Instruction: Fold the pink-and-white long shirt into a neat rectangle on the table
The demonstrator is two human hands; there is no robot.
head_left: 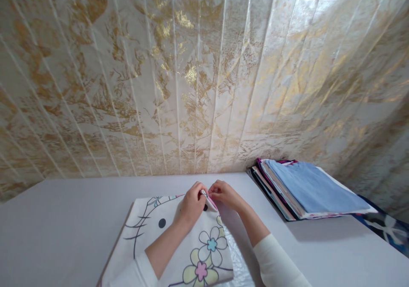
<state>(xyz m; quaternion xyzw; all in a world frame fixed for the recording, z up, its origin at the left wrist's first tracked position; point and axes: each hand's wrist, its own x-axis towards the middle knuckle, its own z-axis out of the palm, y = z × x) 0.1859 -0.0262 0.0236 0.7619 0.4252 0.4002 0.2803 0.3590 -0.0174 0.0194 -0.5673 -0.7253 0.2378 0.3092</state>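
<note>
A cream cushion cover with a cartoon cat face and pastel flowers lies on the white table in front of me. My left hand rests on its far right corner, fingers pinched on a small metal zip pull at the pink edge. My right hand is closed on the same corner from the right, its fingertips touching those of the left. Clear plastic wrap shows under the cover's right side.
A stack of folded fabrics, light blue on top, lies at the back right of the white table. A dark patterned cloth sticks out past it. A wall with gold marbled panels rises right behind the table.
</note>
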